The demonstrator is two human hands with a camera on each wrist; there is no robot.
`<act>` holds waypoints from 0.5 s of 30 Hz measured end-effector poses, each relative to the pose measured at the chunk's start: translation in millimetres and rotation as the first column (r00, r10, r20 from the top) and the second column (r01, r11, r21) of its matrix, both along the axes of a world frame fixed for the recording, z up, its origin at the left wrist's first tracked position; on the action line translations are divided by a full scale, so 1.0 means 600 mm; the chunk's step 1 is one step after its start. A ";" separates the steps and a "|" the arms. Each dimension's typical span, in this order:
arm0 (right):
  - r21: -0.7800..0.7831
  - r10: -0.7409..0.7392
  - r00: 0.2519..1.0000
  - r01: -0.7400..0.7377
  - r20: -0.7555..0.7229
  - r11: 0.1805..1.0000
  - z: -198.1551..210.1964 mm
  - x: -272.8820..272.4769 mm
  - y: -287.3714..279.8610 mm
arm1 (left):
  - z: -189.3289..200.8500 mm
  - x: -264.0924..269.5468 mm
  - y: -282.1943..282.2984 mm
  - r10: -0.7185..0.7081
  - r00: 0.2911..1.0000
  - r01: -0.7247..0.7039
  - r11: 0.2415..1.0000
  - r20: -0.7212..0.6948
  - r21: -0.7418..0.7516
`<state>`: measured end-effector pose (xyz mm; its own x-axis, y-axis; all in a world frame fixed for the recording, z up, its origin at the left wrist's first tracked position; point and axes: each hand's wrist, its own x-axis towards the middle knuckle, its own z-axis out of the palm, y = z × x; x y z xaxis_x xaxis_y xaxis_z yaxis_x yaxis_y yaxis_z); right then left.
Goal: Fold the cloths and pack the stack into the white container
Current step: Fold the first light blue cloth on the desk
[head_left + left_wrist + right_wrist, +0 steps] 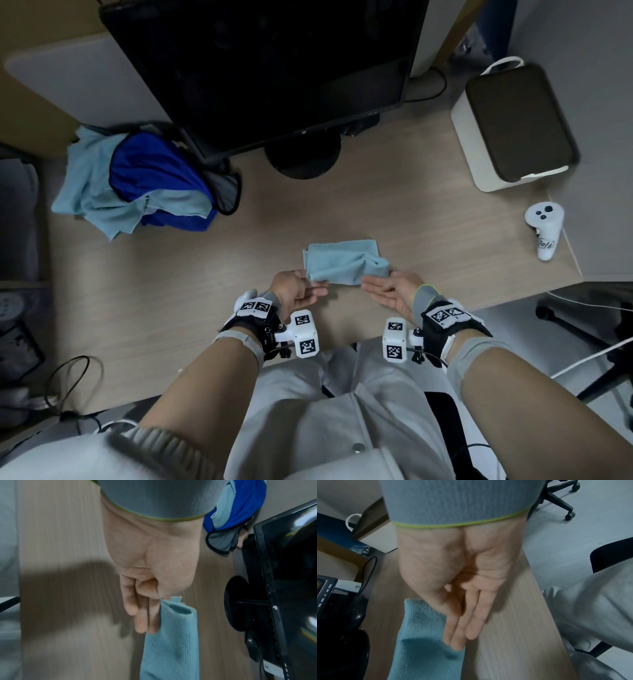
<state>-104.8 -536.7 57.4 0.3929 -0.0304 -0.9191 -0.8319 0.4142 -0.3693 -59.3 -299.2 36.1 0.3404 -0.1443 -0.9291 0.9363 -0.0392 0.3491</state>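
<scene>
A light blue cloth (346,262), folded into a small band, lies on the wooden desk just in front of me. My left hand (313,286) pinches its near-left corner between thumb and fingers; the left wrist view shows that hand (154,615) holding the cloth (173,649) at its edge. My right hand (376,284) lies palm up with straight fingers against the bunched near-right end. In the right wrist view those fingers (458,635) run along the cloth (423,635). A heap of light and dark blue cloths (137,178) sits far left. The white container (462,130) stands far right.
A black monitor (267,68) on a round stand (303,157) fills the back of the desk. A white hand controller (544,229) lies near the right edge. Cables (72,377) trail off the near-left corner. An office chair base (599,325) stands on the floor at right.
</scene>
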 end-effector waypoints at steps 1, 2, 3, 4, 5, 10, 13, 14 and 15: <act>-0.011 0.032 0.999 -0.031 0.023 0.999 -0.004 -0.001 0.000 | -0.004 -0.001 0.001 -0.027 1.000 0.026 1.000 0.016 0.003; -0.029 0.081 0.996 -0.080 0.030 0.996 -0.011 -0.002 0.002 | -0.010 -0.004 0.003 -0.064 0.998 0.063 0.998 0.030 0.015; -0.068 0.133 0.991 -0.132 0.018 0.989 -0.019 -0.002 0.002 | -0.014 -0.007 0.005 -0.112 0.993 0.111 0.993 0.044 0.034; -0.141 0.197 0.980 -0.194 0.005 0.971 -0.026 -0.002 0.003 | -0.019 -0.010 0.006 -0.161 0.985 0.158 0.986 0.060 0.061; -0.248 0.275 0.961 -0.269 -0.008 0.931 -0.032 0.000 0.002 | -0.024 -0.011 0.006 -0.202 0.977 0.194 0.976 0.074 0.095; -0.605 0.621 0.756 -0.598 -0.209 0.525 -0.047 0.015 -0.009 | -0.044 -0.011 0.003 -0.405 0.856 0.283 0.887 0.321 0.365; -0.672 0.671 0.692 -0.633 -0.267 0.385 -0.031 0.031 0.000 | -0.043 -0.002 -0.003 -0.517 0.756 0.300 0.819 0.402 0.489; -0.699 0.668 0.702 -0.606 -0.246 0.379 -0.026 0.037 0.004 | -0.041 0.002 -0.006 -0.494 0.770 0.284 0.832 0.404 0.476; -0.715 0.658 0.724 -0.570 -0.205 0.404 -0.021 0.041 0.007 | -0.039 0.006 -0.007 -0.458 0.788 0.269 0.857 0.412 0.439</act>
